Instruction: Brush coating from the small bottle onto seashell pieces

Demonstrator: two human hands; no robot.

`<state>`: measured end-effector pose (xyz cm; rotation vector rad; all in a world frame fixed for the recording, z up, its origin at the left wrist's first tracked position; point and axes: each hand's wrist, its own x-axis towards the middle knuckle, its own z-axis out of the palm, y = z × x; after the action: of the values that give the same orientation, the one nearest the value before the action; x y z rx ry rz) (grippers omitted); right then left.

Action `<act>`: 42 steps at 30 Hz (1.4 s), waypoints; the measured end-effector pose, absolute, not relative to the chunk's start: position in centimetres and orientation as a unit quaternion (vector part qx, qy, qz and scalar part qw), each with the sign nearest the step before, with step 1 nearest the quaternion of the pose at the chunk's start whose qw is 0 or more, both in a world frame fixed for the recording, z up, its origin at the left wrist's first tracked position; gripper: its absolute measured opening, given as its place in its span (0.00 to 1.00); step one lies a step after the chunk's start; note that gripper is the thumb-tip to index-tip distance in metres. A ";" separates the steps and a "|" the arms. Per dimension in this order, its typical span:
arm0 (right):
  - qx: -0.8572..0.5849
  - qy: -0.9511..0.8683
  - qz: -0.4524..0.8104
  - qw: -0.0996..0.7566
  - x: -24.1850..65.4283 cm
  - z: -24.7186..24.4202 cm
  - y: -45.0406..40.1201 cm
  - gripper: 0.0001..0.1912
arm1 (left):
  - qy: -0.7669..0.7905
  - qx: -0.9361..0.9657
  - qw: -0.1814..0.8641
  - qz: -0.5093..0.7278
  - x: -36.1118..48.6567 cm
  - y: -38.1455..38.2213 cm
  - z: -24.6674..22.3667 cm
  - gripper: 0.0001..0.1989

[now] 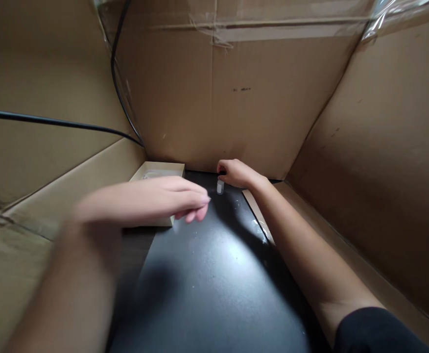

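Observation:
At the far end of the dark table, a small clear bottle (220, 187) with a whitish label stands upright or nearly so. My right hand (235, 171) reaches it from the right, fingers closed around its dark top. I cannot tell whether its base touches the table. My left hand (178, 196) hovers nearer to me, left of the bottle, wrist bent and slightly blurred. Its fingertips are drawn together with the thumb; whatever may be between them is hidden. Behind that hand sits a shallow cream box (165, 168), partly covered by the hand, with something clear inside.
Cardboard walls (214, 98) enclose the black tabletop (214, 289) at the back and both sides. A black cable (53, 120) runs along the left wall toward the back corner. A flat cardboard strip (255, 208) lies along the table's right edge, beneath my right forearm.

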<state>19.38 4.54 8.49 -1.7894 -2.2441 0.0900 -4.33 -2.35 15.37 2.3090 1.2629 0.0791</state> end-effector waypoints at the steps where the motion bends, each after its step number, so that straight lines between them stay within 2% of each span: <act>1: -0.617 -0.774 0.029 0.138 19.4 8.5 4.5 0.10 | 0.421 0.862 0.282 -0.026 -3.2 -1.9 14.9 0.15; 6: -0.614 -0.775 0.012 0.150 19.3 8.5 4.5 0.09 | 0.477 0.854 0.202 0.052 0.7 2.3 8.6 0.11; 11: -0.619 -0.775 0.010 0.126 19.4 7.9 5.0 0.09 | 0.486 0.857 0.153 0.076 1.1 4.0 4.2 0.13; 17: -0.619 -0.777 0.015 0.115 19.6 7.6 5.4 0.09 | 0.486 0.862 0.141 0.038 1.6 3.7 2.8 0.16; 24: -0.618 -0.776 0.011 0.125 19.5 7.5 5.4 0.08 | 0.477 0.864 0.147 0.063 1.8 4.2 1.9 0.12; 35: -0.623 -0.774 0.002 0.118 18.9 7.6 5.1 0.09 | 0.490 0.846 0.131 0.162 3.5 5.1 0.5 0.21; 42: -0.630 -0.771 0.010 0.095 18.9 7.8 5.2 0.10 | 0.473 0.858 0.101 0.173 5.1 6.7 -1.1 0.16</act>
<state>18.86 5.16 7.75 -1.8676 -2.2848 0.0282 5.14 6.71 -1.07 2.5354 1.3988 0.5101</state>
